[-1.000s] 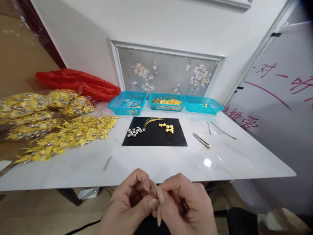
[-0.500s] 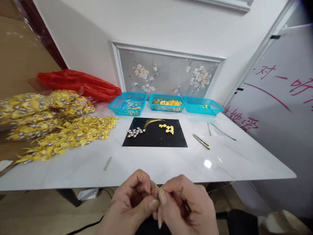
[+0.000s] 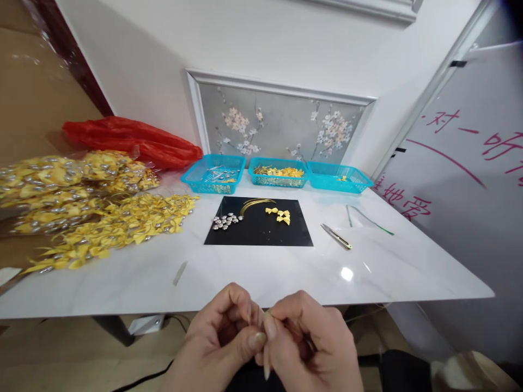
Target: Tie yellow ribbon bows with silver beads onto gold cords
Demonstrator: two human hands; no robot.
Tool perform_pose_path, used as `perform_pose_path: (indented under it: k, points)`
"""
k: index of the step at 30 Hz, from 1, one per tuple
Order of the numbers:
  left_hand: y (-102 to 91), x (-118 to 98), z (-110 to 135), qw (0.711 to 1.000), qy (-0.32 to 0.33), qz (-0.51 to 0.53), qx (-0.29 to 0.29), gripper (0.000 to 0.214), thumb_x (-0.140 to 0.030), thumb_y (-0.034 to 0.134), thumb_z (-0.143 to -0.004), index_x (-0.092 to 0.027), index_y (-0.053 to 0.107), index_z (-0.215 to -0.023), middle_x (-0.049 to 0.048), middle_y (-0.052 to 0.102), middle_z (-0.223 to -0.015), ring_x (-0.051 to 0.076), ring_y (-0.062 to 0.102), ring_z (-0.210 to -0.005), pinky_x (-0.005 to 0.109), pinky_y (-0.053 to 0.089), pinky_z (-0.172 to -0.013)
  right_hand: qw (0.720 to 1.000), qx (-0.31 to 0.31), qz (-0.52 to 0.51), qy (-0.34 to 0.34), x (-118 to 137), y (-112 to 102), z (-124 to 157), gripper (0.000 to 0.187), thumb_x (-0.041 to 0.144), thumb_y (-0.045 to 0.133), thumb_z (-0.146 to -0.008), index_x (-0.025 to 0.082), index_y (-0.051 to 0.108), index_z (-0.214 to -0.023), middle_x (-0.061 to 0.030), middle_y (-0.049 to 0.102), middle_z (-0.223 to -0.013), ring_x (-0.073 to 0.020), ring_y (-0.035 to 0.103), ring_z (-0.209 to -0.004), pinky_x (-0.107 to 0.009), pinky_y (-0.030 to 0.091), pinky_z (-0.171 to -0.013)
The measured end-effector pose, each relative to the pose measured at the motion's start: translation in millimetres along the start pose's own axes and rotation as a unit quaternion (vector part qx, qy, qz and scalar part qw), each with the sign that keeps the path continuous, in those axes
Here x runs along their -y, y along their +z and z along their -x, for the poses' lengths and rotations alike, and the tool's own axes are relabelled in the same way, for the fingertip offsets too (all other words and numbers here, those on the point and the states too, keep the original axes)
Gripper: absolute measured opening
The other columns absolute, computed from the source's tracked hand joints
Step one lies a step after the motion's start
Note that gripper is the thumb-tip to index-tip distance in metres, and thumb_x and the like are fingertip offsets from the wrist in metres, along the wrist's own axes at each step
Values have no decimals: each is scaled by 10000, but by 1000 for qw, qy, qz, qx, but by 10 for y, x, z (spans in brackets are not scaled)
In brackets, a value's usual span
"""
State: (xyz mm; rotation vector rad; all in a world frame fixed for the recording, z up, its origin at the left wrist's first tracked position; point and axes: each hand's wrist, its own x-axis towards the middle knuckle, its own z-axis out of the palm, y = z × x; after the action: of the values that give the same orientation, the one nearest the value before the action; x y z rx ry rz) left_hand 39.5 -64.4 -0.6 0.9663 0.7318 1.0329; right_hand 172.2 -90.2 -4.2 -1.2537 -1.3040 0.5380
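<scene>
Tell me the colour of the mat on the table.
The mat is black; the head view, the only one, shows it.

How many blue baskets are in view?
3: the left basket by the red plastic, the right basket nearest the whiteboard, and the middle basket between them.

"How's the tabletop (image 3: 134, 291) finished?"
"Smooth, glossy, like white marble."
"And the blue baskets (image 3: 341, 185)?"
"Perforated plastic. The silver beads (image 3: 224, 221) have a mirror-like sheen; the thread snips (image 3: 336, 237) look like metal."
</scene>
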Motion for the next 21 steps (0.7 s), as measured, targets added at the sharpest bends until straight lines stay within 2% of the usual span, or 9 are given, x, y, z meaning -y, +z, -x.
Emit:
perform_pose_path:
  k: [6, 11, 21]
  points:
    - [-11, 4, -17, 1000, -5, -5, 12, 298, -395, 807, -794, -218, 570, -757, -52, 636, -647, 105, 544, -589, 200, 445, -566, 1000, 20, -14, 14, -51, 4, 0, 233, 331, 635, -865, 238, 607, -653, 48, 533, -435, -91, 378, -319, -193, 266, -302]
    - [19, -20, -9, 1000, -9, -18, -17, 320, -413, 836, -753, -219, 583, -733, -58, 637, -635, 103, 542, -593, 187, 422, -562, 998, 30, -39, 39, -49, 4, -3, 237, 349, 606, -875, 236, 607, -667, 39, 536, -449, -105, 459, -352, -195, 303, -341]
    - [168, -105, 24, 996, -22, -23, -81, 450, -490, 901, -616, -208, 557, -679, -70, 586, -598, 98, 475, -550, 206, 408, -530, 993, 36, -85, 78, -6, 1, -2, 218, 349, 617, -861, 215, 618, -689, 32, 548, -478, -106, 506, -366, -191, 366, -373]
